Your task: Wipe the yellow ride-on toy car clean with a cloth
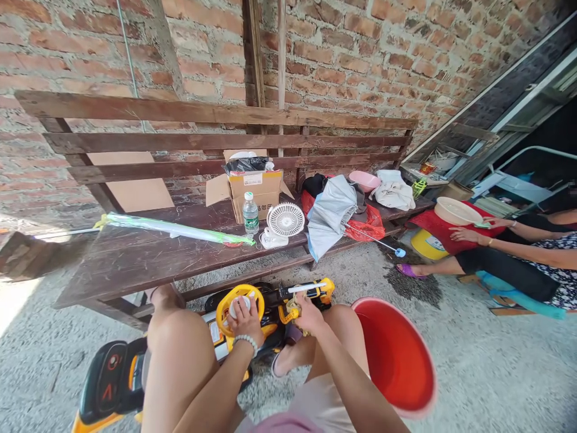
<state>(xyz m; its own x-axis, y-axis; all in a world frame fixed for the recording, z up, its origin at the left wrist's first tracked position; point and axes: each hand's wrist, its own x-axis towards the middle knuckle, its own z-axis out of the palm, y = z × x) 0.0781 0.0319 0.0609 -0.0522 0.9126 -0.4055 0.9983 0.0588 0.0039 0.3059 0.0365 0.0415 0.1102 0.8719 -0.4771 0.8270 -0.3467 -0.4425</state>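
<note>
Here's the yellow-and-black toy vehicle [270, 299], down on the concrete between the person's legs, right in front of the wooden bench [130, 264]. The left hand [246, 319] lies over the middle of the yellow steering wheel [222, 307], fingers slightly apart on its white hub. The right hand [309, 313] is at the front end, fingers closed on a drab cloth [300, 299] beside a yellow lever.

It's tight in there! Knees flank the vehicle, the bench edge runs along its far side, and a big red tub [394, 358] crowds the right leg. Up on the bench: a long plastic-wrapped bundle [175, 227], an open cardboard box [259, 195], a water bottle [250, 215], a white fan [285, 220], and a half-folded silver umbrella [331, 207], its shaft poking out past the edge. Behind it sit a pink bowl [364, 180] and pale fabric [392, 191]. Off right, another person sits with hands by a cream basin [457, 211], a yellow bucket [428, 243] below.

Now the lettering: dark Chinese characters on the box, partly behind the bottle, "勿" showing; the bottle's green label is too small to read, so is the bucket's. Red marks dot the black seat [108, 376].
</note>
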